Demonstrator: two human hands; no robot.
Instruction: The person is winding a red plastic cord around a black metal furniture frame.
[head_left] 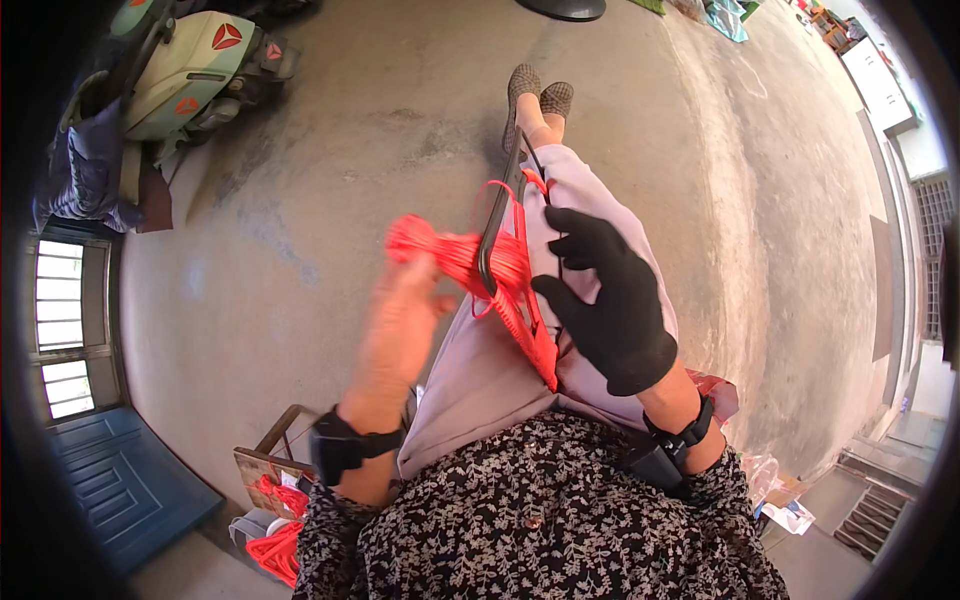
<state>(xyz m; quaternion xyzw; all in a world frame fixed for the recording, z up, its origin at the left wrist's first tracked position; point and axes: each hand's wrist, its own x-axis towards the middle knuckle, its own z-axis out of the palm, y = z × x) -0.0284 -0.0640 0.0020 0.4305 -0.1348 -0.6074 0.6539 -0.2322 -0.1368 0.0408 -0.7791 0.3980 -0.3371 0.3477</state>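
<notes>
A bundle of glossy red cord runs from my left hand toward a narrow black frame over my lap. My left hand is bare and smeared by motion, its fingers closed on the bundle's left end. The cord passes at the frame's near bend, and a thin red loop stands up beside it. Below hangs a strip of red woven work, lying against my trousers. At the frame's right side is my right hand in a black glove. Its thumb and fingers are apart, close to the frame's thin side bar.
A wooden stool or chair with more red cord pieces stands at my lower left. Clear plastic bags lie at my right hip. A pale scooter is parked far left, above a blue door. My legs stretch out over a concrete floor.
</notes>
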